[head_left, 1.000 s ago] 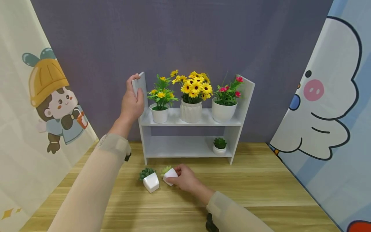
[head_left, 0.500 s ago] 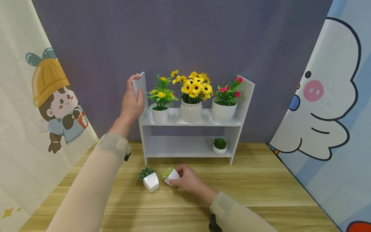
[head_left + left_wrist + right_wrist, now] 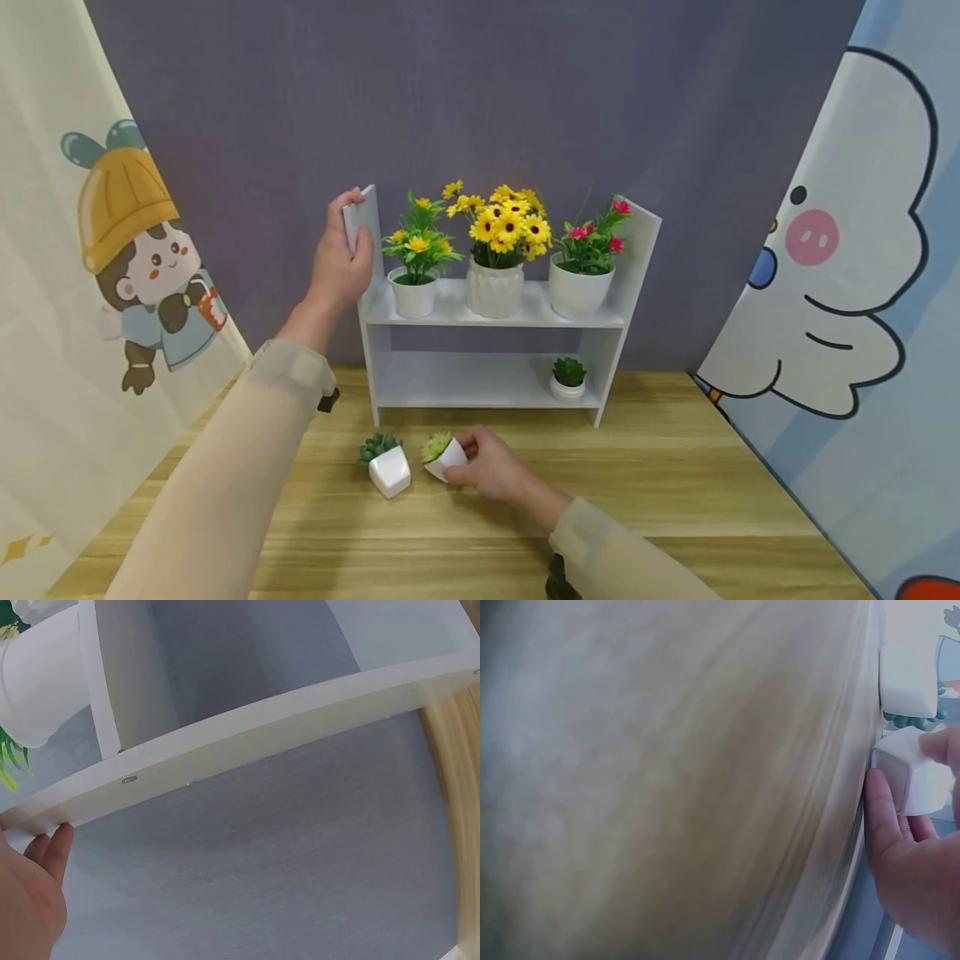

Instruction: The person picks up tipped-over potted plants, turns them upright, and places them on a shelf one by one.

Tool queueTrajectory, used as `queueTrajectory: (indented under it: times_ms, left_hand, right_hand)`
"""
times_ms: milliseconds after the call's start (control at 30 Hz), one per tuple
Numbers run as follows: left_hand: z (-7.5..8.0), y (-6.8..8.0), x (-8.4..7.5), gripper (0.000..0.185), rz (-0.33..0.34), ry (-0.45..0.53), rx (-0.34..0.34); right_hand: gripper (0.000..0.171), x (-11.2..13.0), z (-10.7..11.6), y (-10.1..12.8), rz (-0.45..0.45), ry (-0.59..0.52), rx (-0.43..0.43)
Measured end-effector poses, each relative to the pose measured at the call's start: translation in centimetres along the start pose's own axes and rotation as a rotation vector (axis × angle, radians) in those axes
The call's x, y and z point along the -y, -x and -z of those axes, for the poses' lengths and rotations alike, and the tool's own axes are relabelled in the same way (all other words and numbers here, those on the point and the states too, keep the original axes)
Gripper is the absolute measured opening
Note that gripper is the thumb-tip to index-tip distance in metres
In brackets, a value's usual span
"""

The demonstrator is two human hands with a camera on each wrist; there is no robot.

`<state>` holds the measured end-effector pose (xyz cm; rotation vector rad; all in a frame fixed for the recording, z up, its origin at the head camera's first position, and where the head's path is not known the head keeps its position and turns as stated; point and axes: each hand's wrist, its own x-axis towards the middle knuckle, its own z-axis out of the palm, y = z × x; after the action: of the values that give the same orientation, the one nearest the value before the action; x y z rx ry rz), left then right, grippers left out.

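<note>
A small white shelf unit (image 3: 495,392) stands on the wooden table against the grey backdrop. My left hand (image 3: 343,258) grips the top of its left side panel (image 3: 247,742). On the table in front, my right hand (image 3: 480,467) holds a small white pot with a light green succulent (image 3: 442,454), tipped to the left; the pot (image 3: 915,780) shows in the right wrist view between thumb and fingers. A second white pot with a dark green succulent (image 3: 386,467) stands just left of it.
The upper shelf carries three white pots: yellow flowers (image 3: 414,267), a bigger bunch of yellow flowers (image 3: 501,250) and pink flowers (image 3: 583,262). A small round succulent pot (image 3: 567,377) sits on the lower shelf at the right. Cartoon-printed curtains hang left and right.
The right hand has tilted the light green succulent pot and lifted it slightly off the table. The left hand stays on the shelf's side panel.
</note>
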<state>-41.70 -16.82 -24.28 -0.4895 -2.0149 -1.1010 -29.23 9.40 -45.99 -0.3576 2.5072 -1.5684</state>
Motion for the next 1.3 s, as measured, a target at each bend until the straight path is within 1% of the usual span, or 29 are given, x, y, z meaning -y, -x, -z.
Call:
queueTrajectory:
  times_ms: [100, 200, 333, 533, 700, 767, 800, 900, 967, 1133, 1300]
  left_hand:
    - [0.2, -0.1, -0.1, 0.043, 0.002, 0.012, 0.013]
    - [0.3, -0.3, -0.1, 0.045, 0.001, 0.019, 0.012]
    - [0.2, -0.6, 0.0, 0.055, -0.002, 0.037, -0.005]
    - [-0.2, -1.3, -0.1, 0.068, -0.024, 0.115, -0.019]
    - [-0.3, -1.3, -0.3, 0.074, -0.01, 0.159, -0.038]
    - [-0.4, -1.3, -0.3, 0.07, -0.012, 0.151, -0.049]
    - [-0.4, -1.2, -0.5, 0.065, -0.009, 0.142, -0.055]
    - [-0.4, -1.1, -0.4, 0.05, -0.003, 0.088, -0.068]
    - [-0.3, -1.2, -0.3, 0.041, 0.006, 0.073, -0.07]
    - [-0.3, -1.3, -0.1, 0.038, 0.021, 0.061, -0.06]
    - [-0.3, -1.1, -0.1, 0.038, 0.024, 0.049, -0.052]
  right_hand:
    - [0.044, -0.1, 0.0, 0.0, -0.003, 0.003, 0.001]
    - [0.045, -0.2, 0.0, -0.1, -0.006, 0.007, 0.001]
    - [0.044, -0.3, 0.0, -0.2, -0.005, 0.0, 0.008]
    - [0.044, -0.2, 0.1, -0.1, -0.002, -0.007, 0.012]
    - [0.044, 0.1, 0.2, 0.1, -0.011, -0.012, 0.021]
    - [0.044, 0.1, 0.2, 0.1, -0.011, -0.015, 0.025]
    - [0.044, 0.1, 0.2, 0.1, -0.011, -0.016, 0.026]
    - [0.046, 0.0, 0.2, 0.0, -0.011, -0.021, 0.028]
    - [0.047, 0.0, 0.2, -0.1, -0.009, -0.019, 0.029]
    - [0.043, -0.1, 0.3, -0.2, 0.008, 0.0, 0.029]
    - [0.039, -0.4, 0.5, -0.1, 0.037, 0.007, 0.04]
